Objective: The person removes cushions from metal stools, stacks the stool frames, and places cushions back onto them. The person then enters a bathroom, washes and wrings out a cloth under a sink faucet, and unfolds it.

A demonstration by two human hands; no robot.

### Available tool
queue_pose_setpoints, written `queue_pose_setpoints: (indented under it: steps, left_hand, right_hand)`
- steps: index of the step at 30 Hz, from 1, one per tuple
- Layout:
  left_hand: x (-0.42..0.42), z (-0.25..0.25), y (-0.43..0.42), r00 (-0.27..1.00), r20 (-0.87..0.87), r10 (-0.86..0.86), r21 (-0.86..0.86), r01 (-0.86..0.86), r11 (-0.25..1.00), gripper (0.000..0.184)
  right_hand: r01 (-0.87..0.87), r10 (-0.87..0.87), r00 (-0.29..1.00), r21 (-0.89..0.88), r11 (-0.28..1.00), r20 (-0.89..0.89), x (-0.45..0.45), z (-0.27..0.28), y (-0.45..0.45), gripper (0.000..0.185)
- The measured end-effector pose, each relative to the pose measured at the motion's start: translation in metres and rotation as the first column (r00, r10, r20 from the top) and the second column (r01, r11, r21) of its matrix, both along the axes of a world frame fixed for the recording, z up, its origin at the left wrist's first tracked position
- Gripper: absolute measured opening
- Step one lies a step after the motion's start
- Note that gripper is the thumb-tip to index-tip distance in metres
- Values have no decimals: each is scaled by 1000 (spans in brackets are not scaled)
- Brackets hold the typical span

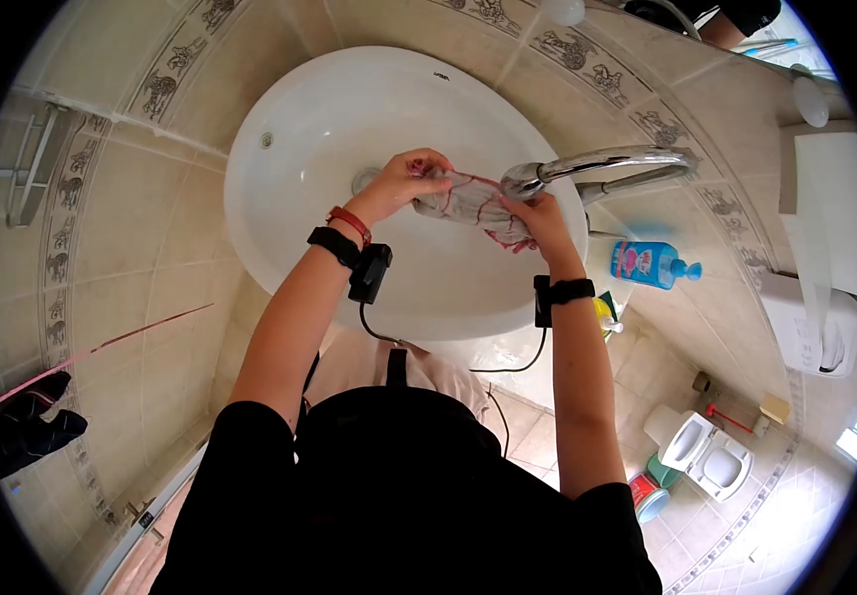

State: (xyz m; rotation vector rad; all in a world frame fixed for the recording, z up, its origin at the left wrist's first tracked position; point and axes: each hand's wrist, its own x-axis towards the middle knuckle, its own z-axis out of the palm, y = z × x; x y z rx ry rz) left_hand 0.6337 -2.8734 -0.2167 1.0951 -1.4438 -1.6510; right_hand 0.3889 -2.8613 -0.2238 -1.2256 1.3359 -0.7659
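Stretched between my two hands is a wet-looking grey-white cloth (pixel 468 201) with red lines and a red edge, held over the white sink (pixel 295 238). My left hand (pixel 409 186) grips its left end, fingers curled round a bunched part. At the other end my right hand (pixel 540 220) pinches the cloth, just under the mouth of the chrome faucet (pixel 607 164). Whether water is running I cannot make out. Part of the right fingers is hidden behind the cloth. Black straps with small boxes sit on both wrists.
A blue soap bottle (pixel 647 265) lies right of the sink, with a yellow-green item (pixel 607 312) below it. Further right are a paper dispenser (pixel 810 322), a toilet (pixel 711 456) and a bucket (pixel 651 496). Dark fabric (pixel 32 426) hangs at left.
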Motion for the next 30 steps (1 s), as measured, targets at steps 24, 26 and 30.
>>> queue_pose_setpoints:
  steps: [24, 26, 30]
  left_hand:
    - [-52, -33, 19, 889, 406, 209, -467, 6, 884, 98]
    - [-52, -46, 12, 895, 441, 69, -202, 25, 979, 94]
    - [-47, -73, 8, 895, 428, 127, -100, -93, 991, 83]
  right_hand:
    - [-199, -43, 931, -605, 771, -362, 58, 28, 5, 12]
    - [119, -43, 949, -225, 967, 313, 56, 20, 5, 16]
    - [155, -69, 837, -114, 981, 543, 20, 16, 13, 20]
